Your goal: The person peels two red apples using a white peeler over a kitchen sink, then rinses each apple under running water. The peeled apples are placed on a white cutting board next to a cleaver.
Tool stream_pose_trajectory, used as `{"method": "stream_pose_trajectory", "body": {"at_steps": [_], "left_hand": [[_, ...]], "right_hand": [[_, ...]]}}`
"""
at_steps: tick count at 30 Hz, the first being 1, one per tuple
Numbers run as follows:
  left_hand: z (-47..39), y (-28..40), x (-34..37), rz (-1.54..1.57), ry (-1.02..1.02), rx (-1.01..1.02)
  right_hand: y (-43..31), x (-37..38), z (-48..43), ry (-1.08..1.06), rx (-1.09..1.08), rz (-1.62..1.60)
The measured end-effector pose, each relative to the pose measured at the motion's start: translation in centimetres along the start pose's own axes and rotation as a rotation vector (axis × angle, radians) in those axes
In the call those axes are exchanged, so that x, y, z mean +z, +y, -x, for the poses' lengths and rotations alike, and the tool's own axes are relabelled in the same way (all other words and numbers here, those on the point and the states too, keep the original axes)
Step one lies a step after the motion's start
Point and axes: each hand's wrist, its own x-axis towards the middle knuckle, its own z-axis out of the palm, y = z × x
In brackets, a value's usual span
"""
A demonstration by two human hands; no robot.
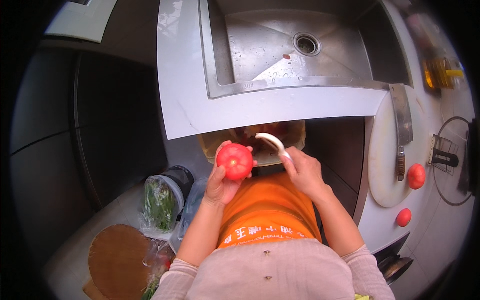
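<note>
A red tomato (235,161) rests in my left hand (221,185), its skin smooth and whole on the side I see. My right hand (305,170) grips a white-handled vegetable peeler (273,142), held apart from the tomato and to its right. Only the curved head of the peeler shows; the rest of its handle is hidden in my fingers. Beneath both tools and hands, a lined waste bin (300,140) with scraps in it stands under the counter edge.
A stainless steel sink (258,37) lies ahead. To the right, a cleaver (402,116) lies on a round white cutting board (382,150), near two tomatoes (416,176). Bagged green vegetables (160,204) and a round brown stool top (118,262) are at lower left.
</note>
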Motion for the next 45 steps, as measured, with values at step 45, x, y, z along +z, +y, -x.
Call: {"method": "stream_pose_trajectory", "body": {"at_steps": [45], "left_hand": [[-0.7,3.6,2.7,-0.48,-0.079,-0.248]], "right_hand": [[-3.3,-2.1,-0.8,-0.016,-0.389,-0.029]]}}
